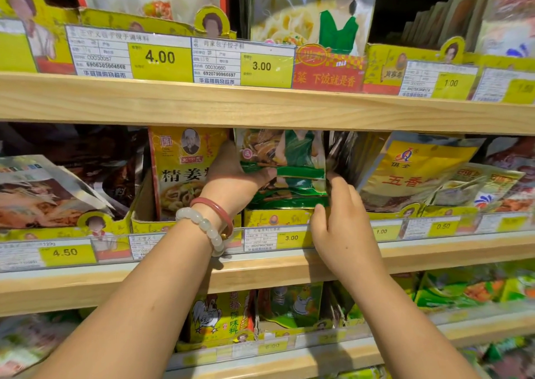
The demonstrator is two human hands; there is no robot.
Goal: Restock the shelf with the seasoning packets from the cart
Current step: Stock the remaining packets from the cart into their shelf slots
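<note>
On the middle shelf, the seasoning packets stand in a box between both hands: left hand at their left edge, right hand at their right. A ginger packet stands just left.

The upper shelf board hides the green packets' tops (small price-tag print is unreadable).

Yellow price tags are along the wooden edges. A white bead bracelet and a red bangle are on one wrist, touching each other.
</note>
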